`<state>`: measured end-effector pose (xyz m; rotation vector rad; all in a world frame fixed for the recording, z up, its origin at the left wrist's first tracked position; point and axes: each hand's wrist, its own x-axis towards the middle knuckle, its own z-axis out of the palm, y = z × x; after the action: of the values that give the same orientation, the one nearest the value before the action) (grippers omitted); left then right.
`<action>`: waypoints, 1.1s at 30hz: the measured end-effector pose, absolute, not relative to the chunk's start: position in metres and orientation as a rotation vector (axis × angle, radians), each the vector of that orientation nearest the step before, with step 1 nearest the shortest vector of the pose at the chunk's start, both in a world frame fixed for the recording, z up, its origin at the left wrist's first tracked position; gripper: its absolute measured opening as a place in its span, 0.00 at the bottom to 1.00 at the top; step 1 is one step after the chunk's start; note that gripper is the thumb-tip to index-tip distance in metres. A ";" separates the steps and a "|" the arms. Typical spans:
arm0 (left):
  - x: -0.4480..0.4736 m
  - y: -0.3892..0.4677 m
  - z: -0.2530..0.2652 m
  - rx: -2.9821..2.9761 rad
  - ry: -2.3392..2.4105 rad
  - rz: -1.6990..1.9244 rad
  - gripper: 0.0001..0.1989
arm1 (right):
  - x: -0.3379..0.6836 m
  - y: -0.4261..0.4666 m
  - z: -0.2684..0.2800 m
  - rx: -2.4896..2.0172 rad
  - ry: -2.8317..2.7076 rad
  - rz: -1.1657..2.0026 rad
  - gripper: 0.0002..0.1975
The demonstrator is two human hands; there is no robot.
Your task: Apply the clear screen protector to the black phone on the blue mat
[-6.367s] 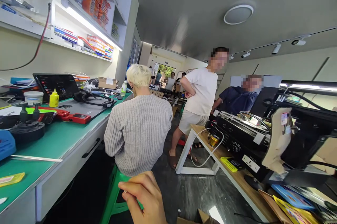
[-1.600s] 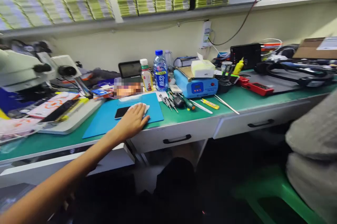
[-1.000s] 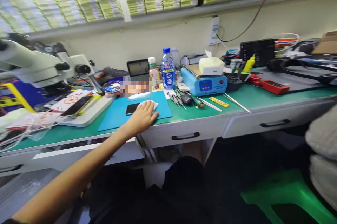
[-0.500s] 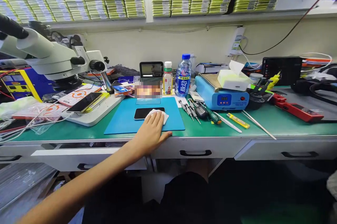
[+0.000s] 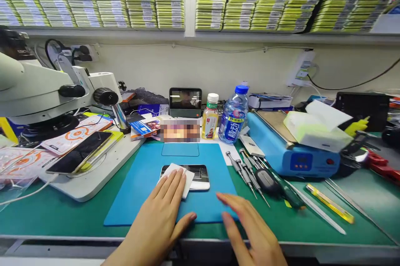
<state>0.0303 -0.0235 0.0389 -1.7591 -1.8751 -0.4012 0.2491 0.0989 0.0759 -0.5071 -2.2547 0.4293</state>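
Observation:
My left hand (image 5: 165, 207) lies flat, fingers stretched out, pressing a folded white tissue (image 5: 188, 176) onto the left part of a phone (image 5: 200, 178). The phone rests face up on a blue mat (image 5: 125, 199), with light streaks reflected in its dark screen and its left portion hidden by the tissue and fingers. My right hand (image 5: 253, 232) hovers over the mat's front right corner, thumb and fingers apart, holding nothing. Several precision screwdrivers (image 5: 245, 174) lie beyond it to the right.
A microscope stand (image 5: 96, 166) with a second phone (image 5: 80, 152) on it occupies the left. Behind the mat stand a juice bottle (image 5: 210, 118) and a large blue-capped bottle (image 5: 233, 118). A blue heating station (image 5: 281, 155) carries a tissue pack (image 5: 315, 132). Tweezers (image 5: 359, 207) lie right.
My left hand has slid the tissue from the phone's right end to its left. My right hand has come into view. The view has moved closer to the bench.

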 end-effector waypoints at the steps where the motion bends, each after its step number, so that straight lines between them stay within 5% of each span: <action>1: 0.024 -0.028 0.040 -1.742 -1.872 -0.389 0.45 | 0.230 0.110 0.076 -0.484 -2.325 0.351 0.18; 12: -0.008 -0.026 0.055 -1.730 -1.751 -0.287 0.51 | 0.174 0.151 0.041 -0.467 -2.508 0.068 0.50; 18: -0.004 -0.033 0.047 -1.711 -1.797 -0.216 0.49 | 0.175 0.151 0.041 -0.448 -2.588 0.003 0.54; 23: 0.004 -0.052 0.025 -1.684 -1.926 -0.158 0.32 | 0.177 0.147 0.043 -0.476 -2.627 0.061 0.56; 28: 0.000 -0.030 0.048 -1.733 -1.881 -0.119 0.45 | 0.178 0.147 0.039 -0.468 -2.615 0.132 0.53; 33: 0.000 -0.026 0.051 -1.742 -1.897 -0.196 0.40 | 0.179 0.151 0.033 -0.455 -2.602 0.130 0.57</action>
<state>0.0000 -0.0256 0.0506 -1.7423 -1.8972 -0.1960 0.1788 0.1512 0.0334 -0.4552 -2.6015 0.1299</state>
